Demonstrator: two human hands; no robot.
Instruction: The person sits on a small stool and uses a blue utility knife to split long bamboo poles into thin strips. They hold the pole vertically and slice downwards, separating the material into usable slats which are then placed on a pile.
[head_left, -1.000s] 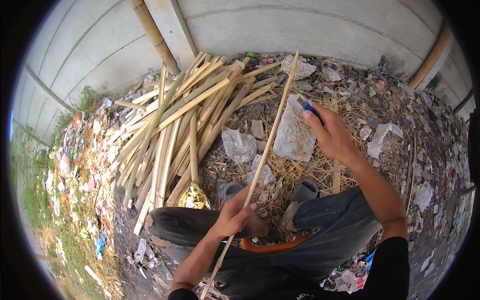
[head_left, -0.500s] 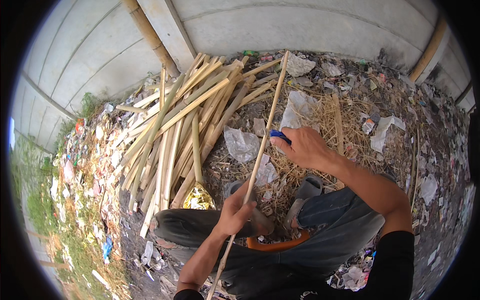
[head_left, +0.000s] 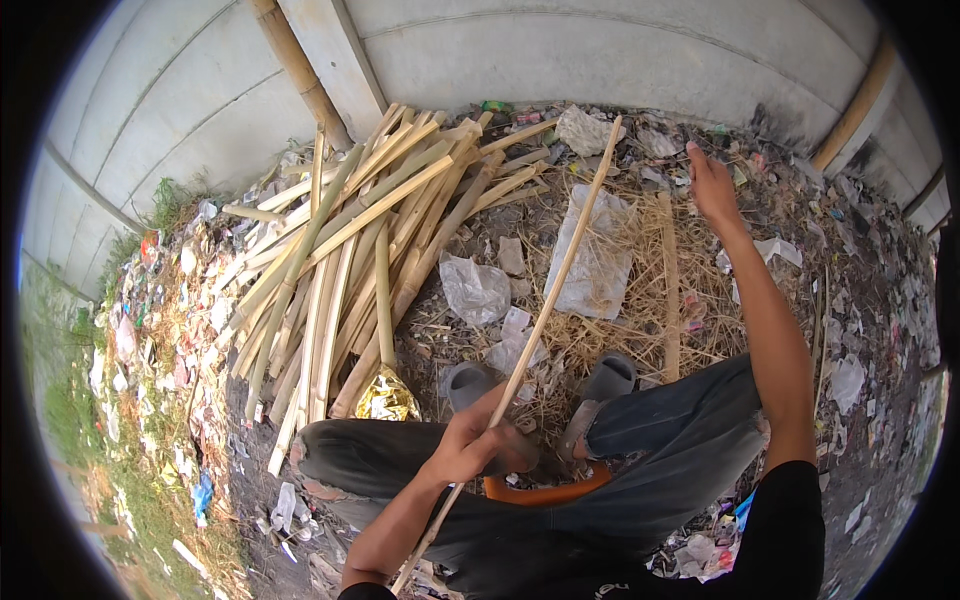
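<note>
A long, thin bamboo strip (head_left: 572, 238) slants across my lap, its far end pointing up and to the right. My left hand (head_left: 468, 448) is closed around its lower part, above my left thigh. My right hand (head_left: 712, 190) is out beyond the strip's far end on the right, apart from it, with its fingers curled closed. Whatever those fingers hold is hidden; no blue shows there now. To the left lies a large heap of split bamboo strips (head_left: 345, 250). A crumpled gold foil wrapper (head_left: 388, 397) rests at its near end.
An orange seat edge (head_left: 545, 492) shows between my legs; my feet wear grey sandals (head_left: 612, 376). Dry straw shavings (head_left: 645, 265), plastic sheets (head_left: 590, 275) and scattered litter cover the ground ahead. A concrete panel wall (head_left: 600, 50) with bamboo poles (head_left: 300, 75) stands behind.
My right hand, which held a blue object against the strip, has swung away to the far right. The strip's far end has tilted rightward while my left hand keeps hold.
</note>
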